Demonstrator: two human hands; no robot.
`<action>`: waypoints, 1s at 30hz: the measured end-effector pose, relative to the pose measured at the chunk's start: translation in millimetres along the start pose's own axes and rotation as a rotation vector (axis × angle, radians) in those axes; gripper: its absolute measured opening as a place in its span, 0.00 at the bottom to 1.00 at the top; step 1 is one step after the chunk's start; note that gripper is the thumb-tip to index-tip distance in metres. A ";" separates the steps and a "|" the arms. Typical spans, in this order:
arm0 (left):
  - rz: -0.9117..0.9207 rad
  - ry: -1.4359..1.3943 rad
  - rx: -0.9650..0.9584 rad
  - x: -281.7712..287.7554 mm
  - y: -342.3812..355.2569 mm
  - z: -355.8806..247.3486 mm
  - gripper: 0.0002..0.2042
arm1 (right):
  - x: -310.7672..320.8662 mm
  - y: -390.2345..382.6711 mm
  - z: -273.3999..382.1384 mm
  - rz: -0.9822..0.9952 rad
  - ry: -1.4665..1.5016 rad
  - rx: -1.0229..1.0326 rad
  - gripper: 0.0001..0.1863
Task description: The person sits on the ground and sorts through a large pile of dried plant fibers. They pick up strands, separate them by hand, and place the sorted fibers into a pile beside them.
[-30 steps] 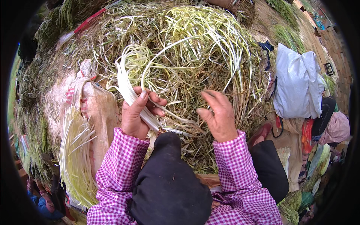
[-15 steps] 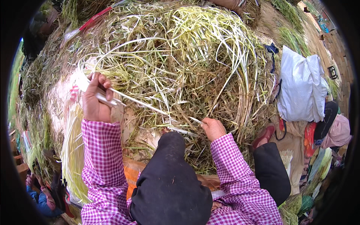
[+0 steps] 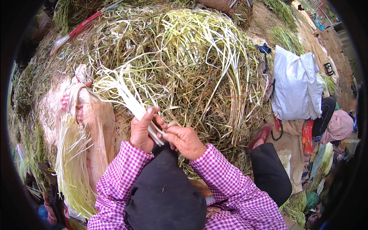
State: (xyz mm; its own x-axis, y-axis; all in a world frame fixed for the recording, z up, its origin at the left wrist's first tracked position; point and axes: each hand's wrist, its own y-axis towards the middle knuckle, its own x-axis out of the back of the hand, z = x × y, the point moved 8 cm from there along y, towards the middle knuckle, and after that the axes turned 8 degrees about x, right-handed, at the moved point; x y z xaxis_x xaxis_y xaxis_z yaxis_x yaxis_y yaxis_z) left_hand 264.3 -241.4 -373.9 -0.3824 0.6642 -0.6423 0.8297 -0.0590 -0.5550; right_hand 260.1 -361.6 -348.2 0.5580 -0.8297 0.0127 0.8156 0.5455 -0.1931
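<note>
A small bundle of pale blanched chives (image 3: 130, 100) is gripped near its white ends by my left hand (image 3: 143, 132). The yellowish leaves loop away to the upper left. My right hand (image 3: 184, 141) is closed in a pinch against the white stalk ends, its fingertips touching those of the left hand. A beige scrap shows above the right fingers, too small to identify. In front of both hands spreads a wide heap of brownish plant trimmings (image 3: 184, 88). On its far side lies a loose pile of yellow-white chives (image 3: 199, 32).
A thick row of cleaned chives (image 3: 73, 165) rests on a tan woven sack (image 3: 100, 130) to my left. At right are a stuffed white sack (image 3: 295, 86) and a red shoe (image 3: 260, 137). My dark-trousered knee (image 3: 165, 188) rises just below my hands.
My left hand has come down and right with the chives, and my right hand has moved left to meet it. The stalk that stretched toward the right hand is now among the bundle.
</note>
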 end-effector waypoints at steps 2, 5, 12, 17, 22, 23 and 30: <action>-0.025 0.009 0.054 1.1 2.8 4.5 0.14 | 7.0 1.7 6.6 0.028 -0.030 0.069 0.11; -0.045 0.070 -0.032 3.8 6.2 -7.1 0.13 | 92.1 3.4 -5.6 -0.521 -0.023 -0.037 0.07; 0.073 -0.046 0.058 -9.9 10.7 12.4 0.08 | 209.1 26.6 -26.3 -0.933 -0.328 -0.160 0.08; 0.026 0.040 0.043 -8.5 11.4 5.8 0.06 | 171.4 23.6 -9.7 -0.801 -0.042 -0.048 0.05; -0.003 0.225 0.032 -35.9 21.8 3.8 0.11 | 94.4 13.6 4.3 -0.557 -0.030 0.063 0.04; 0.003 0.281 0.029 -39.1 24.6 3.9 0.12 | 87.1 12.3 7.8 -0.538 -0.157 0.107 0.06; -0.047 0.194 -0.087 -44.1 13.8 -22.7 0.10 | 61.2 12.1 50.8 -0.297 -0.379 0.331 0.11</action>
State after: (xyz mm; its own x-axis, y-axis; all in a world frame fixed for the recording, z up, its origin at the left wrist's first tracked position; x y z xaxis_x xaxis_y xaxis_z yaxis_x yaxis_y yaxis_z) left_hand 301.8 -254.5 -341.3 -0.3433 0.7963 -0.4980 0.8479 0.0348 -0.5290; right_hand 311.8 -399.8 -300.0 0.2640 -0.8857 0.3818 0.9161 0.3542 0.1882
